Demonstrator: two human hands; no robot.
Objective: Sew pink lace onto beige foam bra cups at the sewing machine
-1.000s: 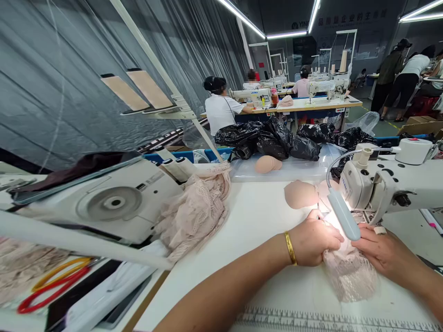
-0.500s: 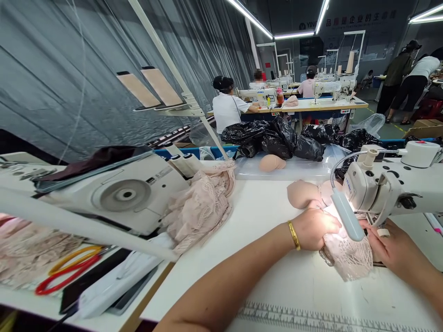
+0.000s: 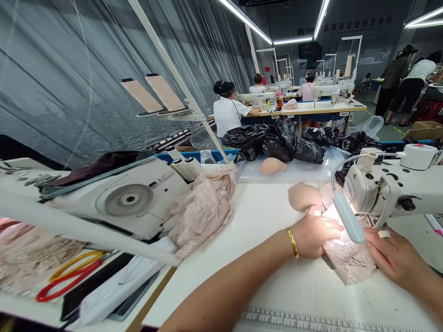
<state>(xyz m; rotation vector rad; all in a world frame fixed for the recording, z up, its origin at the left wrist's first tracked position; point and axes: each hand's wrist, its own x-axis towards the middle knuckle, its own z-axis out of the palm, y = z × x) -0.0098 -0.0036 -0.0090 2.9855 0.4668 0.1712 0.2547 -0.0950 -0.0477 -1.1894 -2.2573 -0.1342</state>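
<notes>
A pale pink lace bra (image 3: 351, 265) lies under the head of a white sewing machine (image 3: 372, 184), its smooth beige cups (image 3: 304, 196) spread out behind my left hand. My left hand (image 3: 313, 233), with a gold bangle at the wrist, lies on the fabric with its fingers stretched toward the needle area. From the other side, my right hand (image 3: 396, 253) rests flat against the lace edge close to the presser foot. A grey lamp (image 3: 348, 219) on a bendable neck lights the work and hides the fingertips and part of the seam.
A heap of lace pieces (image 3: 204, 207) sits left beside another machine (image 3: 128, 198). Red and yellow-handled scissors (image 3: 69, 279) lie at far left. Loose beige cups (image 3: 272, 166) and black plastic bags (image 3: 277, 138) are at the back. A ruler strip (image 3: 294, 319) runs along the front.
My left hand has gone from bunched fingers to flatter, stretched ones on the fabric. The right hand's fingers lie flatter too. The view has shifted slightly.
</notes>
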